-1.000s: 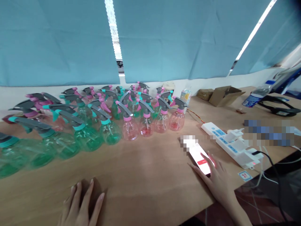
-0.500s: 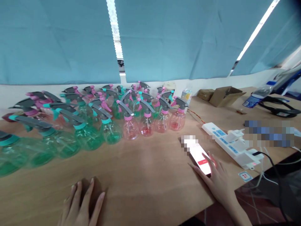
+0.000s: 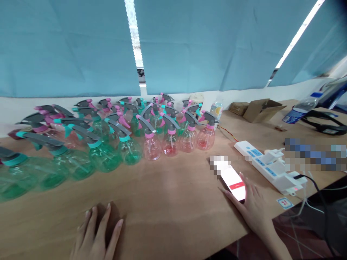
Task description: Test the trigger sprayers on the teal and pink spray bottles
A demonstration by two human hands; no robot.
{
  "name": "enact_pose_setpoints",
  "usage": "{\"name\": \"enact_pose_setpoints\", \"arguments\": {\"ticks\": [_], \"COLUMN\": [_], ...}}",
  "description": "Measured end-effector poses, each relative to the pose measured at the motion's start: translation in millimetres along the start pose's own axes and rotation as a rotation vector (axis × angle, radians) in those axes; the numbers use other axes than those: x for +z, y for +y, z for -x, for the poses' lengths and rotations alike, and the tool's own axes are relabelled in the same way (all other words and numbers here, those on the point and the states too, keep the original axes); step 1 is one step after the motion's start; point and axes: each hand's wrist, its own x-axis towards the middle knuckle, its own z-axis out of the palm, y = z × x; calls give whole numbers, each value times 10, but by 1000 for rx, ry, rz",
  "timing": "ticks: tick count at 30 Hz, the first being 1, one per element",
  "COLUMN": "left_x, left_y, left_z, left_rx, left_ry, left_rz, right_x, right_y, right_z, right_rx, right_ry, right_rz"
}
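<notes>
From where I stand, the phone lies screen up on the wooden table, its lit white display showing a red bar near the lower end. The right hand is at that lower end, open rather than pinching, the thumb along one side and the fingers parted on the other; whether the fingertips press on the phone or just rest by it, I cannot tell. The left hand is well apart from it, at the near edge of my view, palm down with its fingers spread over the wood, holding nothing I can see. Beyond the hands stands a crowd of round spray bottles — green ones toward the left, pink ones nearer the phone — with gray, teal and pink trigger heads, and some colored liquid low inside those in front. On the right of the phone runs a white power strip with white plugs in it, and just beside its near end a small blue-and-white sticker. Farther back sit an open cardboard box and a tilted clear bottle with a blue cap — close to a black strap-like object. A blue curtain hangs behind everything.
</notes>
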Motion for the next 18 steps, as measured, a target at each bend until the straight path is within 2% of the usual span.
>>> {"name": "enact_pose_setpoints", "arguments": {"ticks": [11,18], "left_x": [0,14], "left_y": [47,3], "left_z": [2,63], "left_rx": [-8,-202], "left_ry": [3,-86], "left_rz": [-17,171], "right_x": [29,84], "right_y": [75,133], "right_z": [13,2], "right_rx": [-43,-52], "right_ry": [-44,-13], "right_rz": [47,22]}}
